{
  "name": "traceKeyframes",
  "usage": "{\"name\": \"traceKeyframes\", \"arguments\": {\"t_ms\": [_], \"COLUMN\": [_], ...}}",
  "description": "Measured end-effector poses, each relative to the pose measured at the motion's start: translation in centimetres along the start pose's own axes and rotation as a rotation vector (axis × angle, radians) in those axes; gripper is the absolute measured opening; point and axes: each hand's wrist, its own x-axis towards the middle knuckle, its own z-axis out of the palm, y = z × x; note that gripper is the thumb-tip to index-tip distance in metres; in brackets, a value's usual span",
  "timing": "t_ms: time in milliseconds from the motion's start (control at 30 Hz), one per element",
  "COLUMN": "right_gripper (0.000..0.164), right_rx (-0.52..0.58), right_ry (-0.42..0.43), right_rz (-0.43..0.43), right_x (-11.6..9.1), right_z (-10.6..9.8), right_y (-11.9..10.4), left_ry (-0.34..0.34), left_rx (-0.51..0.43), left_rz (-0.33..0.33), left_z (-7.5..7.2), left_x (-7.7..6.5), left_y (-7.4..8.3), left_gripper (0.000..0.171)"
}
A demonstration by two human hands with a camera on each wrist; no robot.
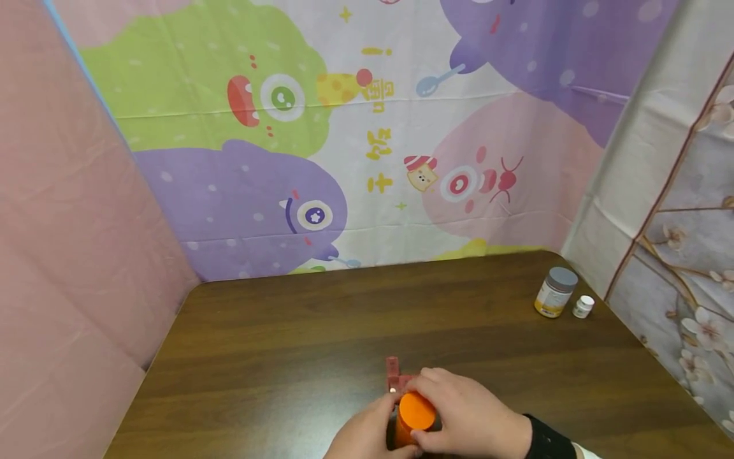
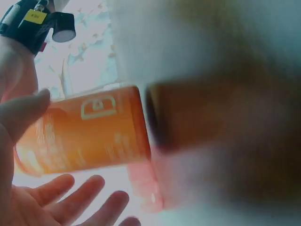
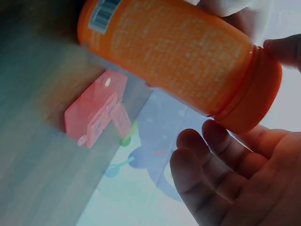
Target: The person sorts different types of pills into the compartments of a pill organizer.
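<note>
An orange bottle (image 2: 89,132) with an orange cap (image 1: 417,411) stands upright, on or just above the table, between both hands. My right hand (image 1: 467,414) grips it at the cap, with the thumb on one side and the fingers on the other. Around the bottle's body is my left hand (image 1: 367,430); its thumb lies along one side, and several of its fingers look loose in the left wrist view. Just beyond the bottle sits a pink pill box (image 3: 94,106) with a lid raised and a white pill (image 3: 107,82) in one compartment. The hands partly hide this box in the head view.
At the table's far right corner stand a grey-lidded jar (image 1: 555,292) and a small white bottle (image 1: 583,307). The brown wooden table (image 1: 275,344) meets a cartoon-printed curtain (image 1: 373,229) at its back edge. More cloth hangs on both sides.
</note>
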Motion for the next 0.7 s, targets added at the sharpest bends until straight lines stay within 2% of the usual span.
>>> {"name": "traceKeyframes", "arguments": {"t_ms": [133,333,500,700], "right_gripper": [0.039,0.039,0.041,0.051], "right_rx": [-0.020,-0.119,-0.212,-0.298], "right_ry": [0.060,0.129,0.211,0.243], "right_rz": [0.073,0.258,0.374,0.492], "right_x": [-0.4,-1.3,-1.5,-1.4], "right_z": [-1.0,-4.1,-6.7,-9.8], "right_y": [0.9,3.9,8.5,14.6], "left_ry": [0.042,0.121,0.151,0.147], "left_rx": [0.115,0.300,0.404,0.421], "left_rz": [0.003,0.006,0.002,-0.022], "left_z": [-0.8,-2.2,-2.7,-3.0], "left_x": [-0.2,-0.7,-1.6,-2.1], "left_y": [-0.5,-1.6,-2.1,-2.5], "left_gripper": [0.088,0.094,0.097,0.096]}}
